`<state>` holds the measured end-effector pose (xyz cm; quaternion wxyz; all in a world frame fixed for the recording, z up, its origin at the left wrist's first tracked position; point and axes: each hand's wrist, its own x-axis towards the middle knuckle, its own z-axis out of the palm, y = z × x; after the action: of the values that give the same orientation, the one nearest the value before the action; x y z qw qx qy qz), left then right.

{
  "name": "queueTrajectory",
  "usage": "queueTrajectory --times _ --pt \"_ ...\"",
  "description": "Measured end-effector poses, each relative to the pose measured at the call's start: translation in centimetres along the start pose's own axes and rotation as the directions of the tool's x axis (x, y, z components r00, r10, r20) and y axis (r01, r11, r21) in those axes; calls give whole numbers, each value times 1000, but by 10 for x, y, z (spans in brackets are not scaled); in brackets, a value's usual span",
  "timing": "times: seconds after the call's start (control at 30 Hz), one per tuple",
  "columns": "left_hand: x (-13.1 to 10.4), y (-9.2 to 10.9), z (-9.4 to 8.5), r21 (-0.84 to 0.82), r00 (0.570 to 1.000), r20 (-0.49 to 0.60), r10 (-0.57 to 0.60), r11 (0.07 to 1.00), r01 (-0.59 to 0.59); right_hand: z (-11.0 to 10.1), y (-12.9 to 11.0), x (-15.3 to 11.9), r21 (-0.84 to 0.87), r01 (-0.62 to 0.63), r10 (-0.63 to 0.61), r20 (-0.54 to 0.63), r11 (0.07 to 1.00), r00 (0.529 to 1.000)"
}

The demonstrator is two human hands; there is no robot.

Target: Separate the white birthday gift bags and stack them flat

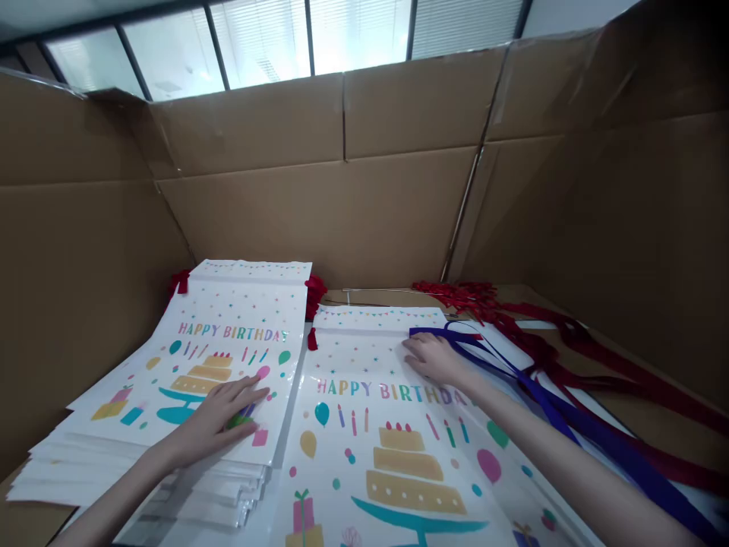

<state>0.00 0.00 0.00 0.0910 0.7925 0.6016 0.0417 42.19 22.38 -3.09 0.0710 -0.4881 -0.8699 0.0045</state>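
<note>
My left hand (228,414) lies with spread fingers on a stack of white printed "HAPPY BIRTHDAY" paper bags (199,304), holding nothing. Red ribbon (181,281) shows at the stack's top corners. Beside it on the right lies another white birthday bag (370,357), printed with a tiered cake and balloons. At this bag's upper right edge, my right hand (436,357) has its fingers bent together at the end of a purple ribbon (547,403). The ribbon trails away to the lower right, partly behind my forearm.
Tall cardboard walls (319,220) enclose the work surface at the back and both sides. Red ribbons (569,357) run along the right, with a bunched red heap (467,298) at the back. Windows (262,38) show above the cardboard.
</note>
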Motion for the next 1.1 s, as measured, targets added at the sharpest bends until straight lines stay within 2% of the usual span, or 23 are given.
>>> queueTrajectory --times 0.13,0.33,0.43,0.53,0.6,0.67,0.77,0.83,0.97,1.03,1.1 --pt "0 5 -2 34 1000 5 -8 999 8 5 60 -11 -178 -168 178 39 970 983" --pt "1 2 0 64 1000 -9 -10 998 10 2 138 -29 -281 -396 423 42 874 905" --pt "0 1 2 58 1000 -23 0 998 2 -3 163 -35 -287 -422 455 56 860 889" --pt "-1 0 3 51 1000 -11 -10 999 11 -11 170 -38 -289 -371 400 49 883 915" --pt "2 -4 0 41 1000 -21 -18 999 19 -20 165 -37 -289 -312 336 34 905 941" --pt "12 -13 -6 37 997 -79 -11 999 14 -31 152 -34 -272 -241 257 24 932 966" --pt "36 -36 -17 80 980 -199 27 997 -11 -47 119 -21 -176 -139 145 21 975 989" --pt "52 -52 -20 126 974 -222 35 992 -7 -57 90 -7 -58 -66 68 24 996 997" --pt "65 -68 -10 170 997 -83 3 985 11 -70 24 27 117 129 -127 -23 985 992" --pt "60 -63 -1 184 999 -36 -12 983 18 -75 -11 47 152 194 -184 -73 969 980" --pt "50 -50 5 199 999 -38 -12 980 19 -80 -45 68 174 248 -232 -106 953 967"
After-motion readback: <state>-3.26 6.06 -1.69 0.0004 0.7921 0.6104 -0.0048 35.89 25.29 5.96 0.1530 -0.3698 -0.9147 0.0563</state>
